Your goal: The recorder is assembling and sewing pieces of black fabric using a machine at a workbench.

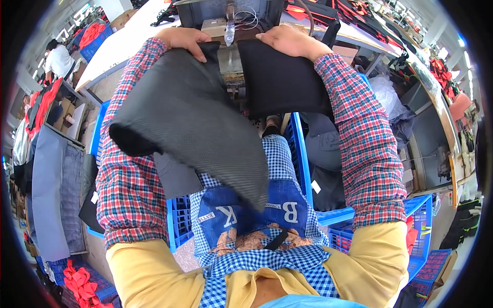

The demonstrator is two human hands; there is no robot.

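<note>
While both arms in red plaid sleeves reach forward over the lap, the left hand [184, 39] pinches the top edge of a black mesh fabric panel [192, 120], its grip clamped on the cloth with the fingers curled over the front. The panel hangs down and to the left, curling at its lower end and draping over the left forearm and a blue checked apron [280, 154]. The right hand [290, 41] lies on top of a second black fabric piece [285, 82] — smoother and flatter — its fingers folded over the upper edge, so that grip is closed on the cloth too. Both pieces are held up against the front of a sewing machine [228, 23], whose metal head shows between the two hands at the edge of a pale table [120, 49]. The two pieces sit just beside each other, with a narrow gap at the machine.

Blue plastic crates [359, 213] stand on either side of the knees — the right ones hold dark fabric. Red and black pieces lie piled on the far table, and another person in a white top stands at the upper left.
</note>
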